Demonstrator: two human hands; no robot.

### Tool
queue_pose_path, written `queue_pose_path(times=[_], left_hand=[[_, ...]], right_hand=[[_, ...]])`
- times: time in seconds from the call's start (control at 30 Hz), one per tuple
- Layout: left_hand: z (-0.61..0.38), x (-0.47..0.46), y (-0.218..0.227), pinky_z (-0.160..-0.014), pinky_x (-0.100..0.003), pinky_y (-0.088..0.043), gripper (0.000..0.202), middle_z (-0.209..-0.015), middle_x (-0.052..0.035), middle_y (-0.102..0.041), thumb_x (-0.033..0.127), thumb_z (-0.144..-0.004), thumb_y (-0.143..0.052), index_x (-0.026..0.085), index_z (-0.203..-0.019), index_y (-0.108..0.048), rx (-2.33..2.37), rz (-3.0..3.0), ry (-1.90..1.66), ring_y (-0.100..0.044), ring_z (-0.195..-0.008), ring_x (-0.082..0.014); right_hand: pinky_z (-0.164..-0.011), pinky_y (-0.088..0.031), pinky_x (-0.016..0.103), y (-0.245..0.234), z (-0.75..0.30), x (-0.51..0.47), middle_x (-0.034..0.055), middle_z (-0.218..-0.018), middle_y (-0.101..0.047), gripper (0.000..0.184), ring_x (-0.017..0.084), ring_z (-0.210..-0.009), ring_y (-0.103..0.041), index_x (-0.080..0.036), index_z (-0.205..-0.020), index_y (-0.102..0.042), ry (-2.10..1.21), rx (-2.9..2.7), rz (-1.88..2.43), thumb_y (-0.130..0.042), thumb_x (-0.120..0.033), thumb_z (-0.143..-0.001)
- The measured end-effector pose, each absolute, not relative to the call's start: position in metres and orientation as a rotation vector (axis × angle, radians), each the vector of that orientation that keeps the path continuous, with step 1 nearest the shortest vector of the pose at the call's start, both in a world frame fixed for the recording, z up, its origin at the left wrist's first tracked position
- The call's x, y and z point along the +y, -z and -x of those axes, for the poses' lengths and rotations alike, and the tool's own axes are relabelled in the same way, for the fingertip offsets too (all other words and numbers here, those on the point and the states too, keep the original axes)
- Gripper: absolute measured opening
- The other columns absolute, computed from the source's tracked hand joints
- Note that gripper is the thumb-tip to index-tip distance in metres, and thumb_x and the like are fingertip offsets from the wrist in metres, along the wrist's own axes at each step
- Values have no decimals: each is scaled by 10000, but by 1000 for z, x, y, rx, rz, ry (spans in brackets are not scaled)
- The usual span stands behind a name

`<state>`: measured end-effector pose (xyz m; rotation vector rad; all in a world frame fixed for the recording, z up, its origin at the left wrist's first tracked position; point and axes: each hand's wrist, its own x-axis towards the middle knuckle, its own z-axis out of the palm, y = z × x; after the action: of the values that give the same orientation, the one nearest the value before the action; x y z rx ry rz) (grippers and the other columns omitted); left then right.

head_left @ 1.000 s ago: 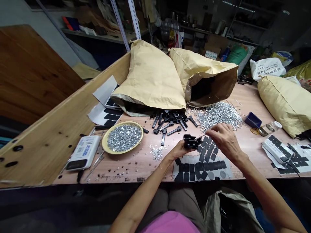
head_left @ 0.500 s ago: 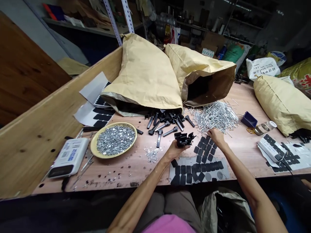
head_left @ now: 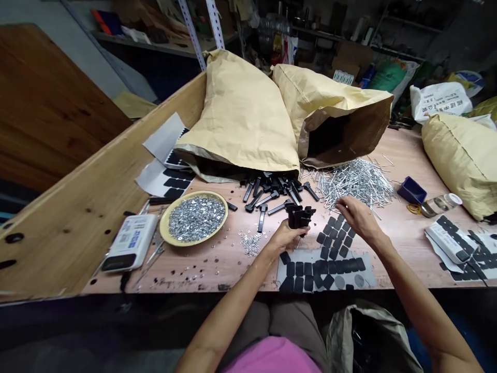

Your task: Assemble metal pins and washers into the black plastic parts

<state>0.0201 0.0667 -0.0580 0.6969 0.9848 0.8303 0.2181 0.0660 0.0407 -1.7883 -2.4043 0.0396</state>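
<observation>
Gripping a black plastic part [head_left: 298, 216] more upright in the left hand [head_left: 286, 236], above the surface [head_left: 229, 264]; half a second ago, held sideways. Now showing a thin metal tip [head_left: 298, 243] beneath, suggesting a pin already through. Having drawn the right hand [head_left: 359, 216] off the part, near the pile of metal pins [head_left: 359, 181]; curled, but cannot tell whether round another pin.
</observation>
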Motion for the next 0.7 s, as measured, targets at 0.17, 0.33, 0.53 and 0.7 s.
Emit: queue_pose_path(times=[0.17,0.33,0.53,0.7], left_hand=[[-29,63,42,-611,-251,-445,249,-603,6,-642,165,-443,-835,130,-633,-676,910,-804,-835,-558,-581,-110],[-33,62,30,-597,-256,-440,277,-555,24,-602,195,-422,-849,123,-595,-646,857,-836,-834,-526,-542,-96],[-24,59,26,-732,-331,-497,362,-705,-46,-701,303,-422,-871,132,-693,-704,822,-771,-930,-629,-690,-171],[-15,60,35,-837,-386,-505,376,-799,-65,-734,367,-472,-859,152,-749,-724,882,-780,-972,-661,-785,-203]], right_hand=[[-664,-438,292,-67,-192,58,68,-836,-546,175,170,-762,-510,-169,-882,-606,-48,-2601,1332,-434,-193,-901],[-683,-462,320,-62,-180,61,54,-818,-557,139,170,-761,-502,-168,-919,-539,-204,-2659,1231,-440,-118,-836],[-785,-497,360,-70,-218,80,103,-1058,-601,243,196,-932,-578,-159,-1093,-537,-221,-2239,1532,-480,-262,-880],[-675,-472,282,-24,-245,89,99,-912,-664,248,177,-797,-626,-144,-843,-674,-119,-2298,2487,-435,-171,-903]])
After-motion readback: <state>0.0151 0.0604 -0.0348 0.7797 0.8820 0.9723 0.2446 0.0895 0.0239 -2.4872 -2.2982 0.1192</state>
